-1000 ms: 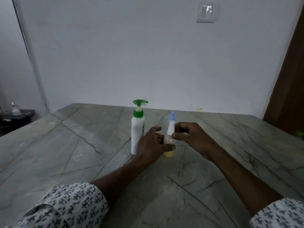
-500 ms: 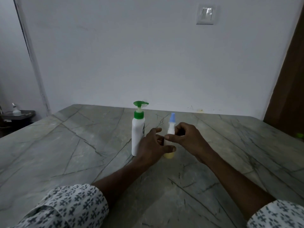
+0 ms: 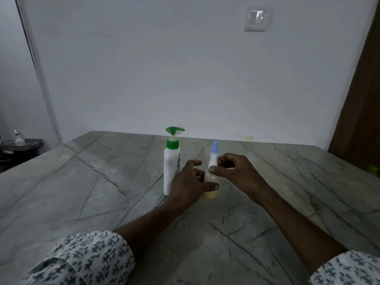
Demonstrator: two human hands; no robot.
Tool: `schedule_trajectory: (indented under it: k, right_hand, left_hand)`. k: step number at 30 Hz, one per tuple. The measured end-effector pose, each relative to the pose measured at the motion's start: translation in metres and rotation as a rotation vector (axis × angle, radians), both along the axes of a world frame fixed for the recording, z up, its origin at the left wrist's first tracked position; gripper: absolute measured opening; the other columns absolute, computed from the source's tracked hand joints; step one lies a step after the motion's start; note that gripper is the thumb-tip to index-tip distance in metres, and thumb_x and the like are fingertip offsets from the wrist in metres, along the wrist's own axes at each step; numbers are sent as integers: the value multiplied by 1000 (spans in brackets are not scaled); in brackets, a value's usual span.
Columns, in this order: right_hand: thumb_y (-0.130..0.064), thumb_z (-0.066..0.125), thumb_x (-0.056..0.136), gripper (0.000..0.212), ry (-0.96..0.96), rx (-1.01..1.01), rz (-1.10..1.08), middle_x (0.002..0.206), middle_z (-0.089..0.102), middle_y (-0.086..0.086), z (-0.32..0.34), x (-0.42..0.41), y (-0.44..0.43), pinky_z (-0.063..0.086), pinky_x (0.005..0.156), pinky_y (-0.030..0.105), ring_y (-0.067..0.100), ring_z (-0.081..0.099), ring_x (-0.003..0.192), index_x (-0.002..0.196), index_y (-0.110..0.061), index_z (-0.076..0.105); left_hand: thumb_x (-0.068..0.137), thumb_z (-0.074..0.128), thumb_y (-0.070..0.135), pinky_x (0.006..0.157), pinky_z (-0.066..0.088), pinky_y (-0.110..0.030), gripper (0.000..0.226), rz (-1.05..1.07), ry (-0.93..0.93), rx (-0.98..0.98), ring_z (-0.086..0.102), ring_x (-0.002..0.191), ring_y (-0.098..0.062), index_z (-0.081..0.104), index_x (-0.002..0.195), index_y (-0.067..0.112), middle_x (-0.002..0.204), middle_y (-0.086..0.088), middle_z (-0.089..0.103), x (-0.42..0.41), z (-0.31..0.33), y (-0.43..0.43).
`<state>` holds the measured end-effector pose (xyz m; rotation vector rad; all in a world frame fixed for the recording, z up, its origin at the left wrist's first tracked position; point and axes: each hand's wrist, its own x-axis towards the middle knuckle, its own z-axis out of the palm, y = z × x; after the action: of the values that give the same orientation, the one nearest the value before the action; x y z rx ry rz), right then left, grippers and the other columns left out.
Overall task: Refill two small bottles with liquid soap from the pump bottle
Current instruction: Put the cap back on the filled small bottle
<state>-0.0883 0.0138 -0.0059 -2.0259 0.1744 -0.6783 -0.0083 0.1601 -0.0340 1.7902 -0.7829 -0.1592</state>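
Our left hand (image 3: pixel 190 183) wraps the small bottle (image 3: pixel 210 177) round its lower body, thumb across the front. Our right hand (image 3: pixel 236 173) pinches the white neck below the blue cap. The small bottle stands upright on the table (image 3: pixel 82 182), yellow liquid in its base, just right of the pump bottle (image 3: pixel 170 171).

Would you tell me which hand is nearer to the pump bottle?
Left. The left hand is just right of the pump bottle, gripping the small bottle; the right hand is farther right, pinching its neck.
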Motion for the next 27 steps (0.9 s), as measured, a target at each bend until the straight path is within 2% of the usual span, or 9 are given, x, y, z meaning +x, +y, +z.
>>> schedule_trajectory:
  k: [2, 4, 7, 10, 12, 16, 19, 22, 27]
  right_hand:
    - [-23, 72, 85, 14, 18, 5, 56, 98, 71, -7, 0, -1, 3, 52, 81, 24, 4, 66, 90, 96, -30, 70]
    - [-19, 70, 87, 18, 17, -20, 79, 103, 73, -8, 0, -1, 3, 51, 84, 22, 3, 67, 93, 103, -27, 72]
    - [-24, 77, 81, 12, -28, -66, -6, 89, 72, -4, -1, 1, 5, 52, 79, 28, 9, 66, 83, 91, -17, 73]
    - [-30, 82, 75, 31, -52, -94, -107, 76, 66, 8, -6, 6, 8, 48, 65, 30, 14, 57, 66, 82, -4, 67]
    - [-31, 81, 76, 32, -27, -38, -74, 85, 69, 10, -4, 6, 10, 52, 71, 31, 16, 61, 73, 90, -5, 67]
    - [-18, 72, 85, 27, 25, 43, 89, 107, 72, -5, 2, -2, 2, 54, 91, 31, 8, 66, 101, 111, -23, 70]
    - [-24, 76, 82, 16, 24, -43, 2, 89, 73, -5, -2, -1, 4, 51, 77, 28, 8, 67, 82, 95, -15, 74]
    - [-32, 82, 75, 31, 10, -106, -127, 72, 64, 0, -7, 6, 8, 48, 64, 28, 13, 57, 65, 82, -6, 67]
    - [-20, 73, 85, 21, 12, 95, 87, 103, 75, 1, 1, -2, 1, 56, 93, 37, 16, 70, 98, 106, -19, 72]
  left_hand:
    - [66, 88, 27, 81, 57, -27, 83, 2, 0, -6, 67, 95, -10, 42, 135, 21, 112, 2, 69, 0, 0, 1]
    - [65, 88, 26, 84, 58, -30, 84, 5, 2, -12, 68, 94, -9, 42, 135, 21, 111, 2, 70, 0, -1, 1]
    - [64, 89, 27, 84, 58, -32, 84, 11, -1, -22, 69, 92, -7, 43, 134, 22, 106, 4, 71, 0, -3, 0]
    - [64, 89, 28, 84, 58, -31, 82, 25, -20, -17, 68, 93, -8, 43, 132, 22, 109, 4, 70, -1, -2, -1]
    - [65, 89, 27, 83, 58, -30, 82, 22, -19, -14, 68, 94, -9, 43, 133, 22, 112, 2, 70, -1, -2, -1]
    - [66, 88, 26, 83, 57, -30, 81, 9, -5, -10, 68, 95, -10, 43, 133, 22, 109, 3, 70, 0, -2, 0]
    - [66, 88, 28, 82, 57, -29, 80, 19, -13, -8, 68, 94, -10, 43, 132, 24, 110, 3, 69, 0, -2, 0]
    - [65, 88, 29, 77, 55, -22, 79, 22, -19, -12, 66, 91, -5, 44, 130, 25, 107, 8, 68, 0, -2, -1]
    - [65, 88, 29, 84, 58, -31, 75, 12, -6, -1, 68, 96, -10, 47, 128, 23, 111, 4, 69, 2, -3, 0]
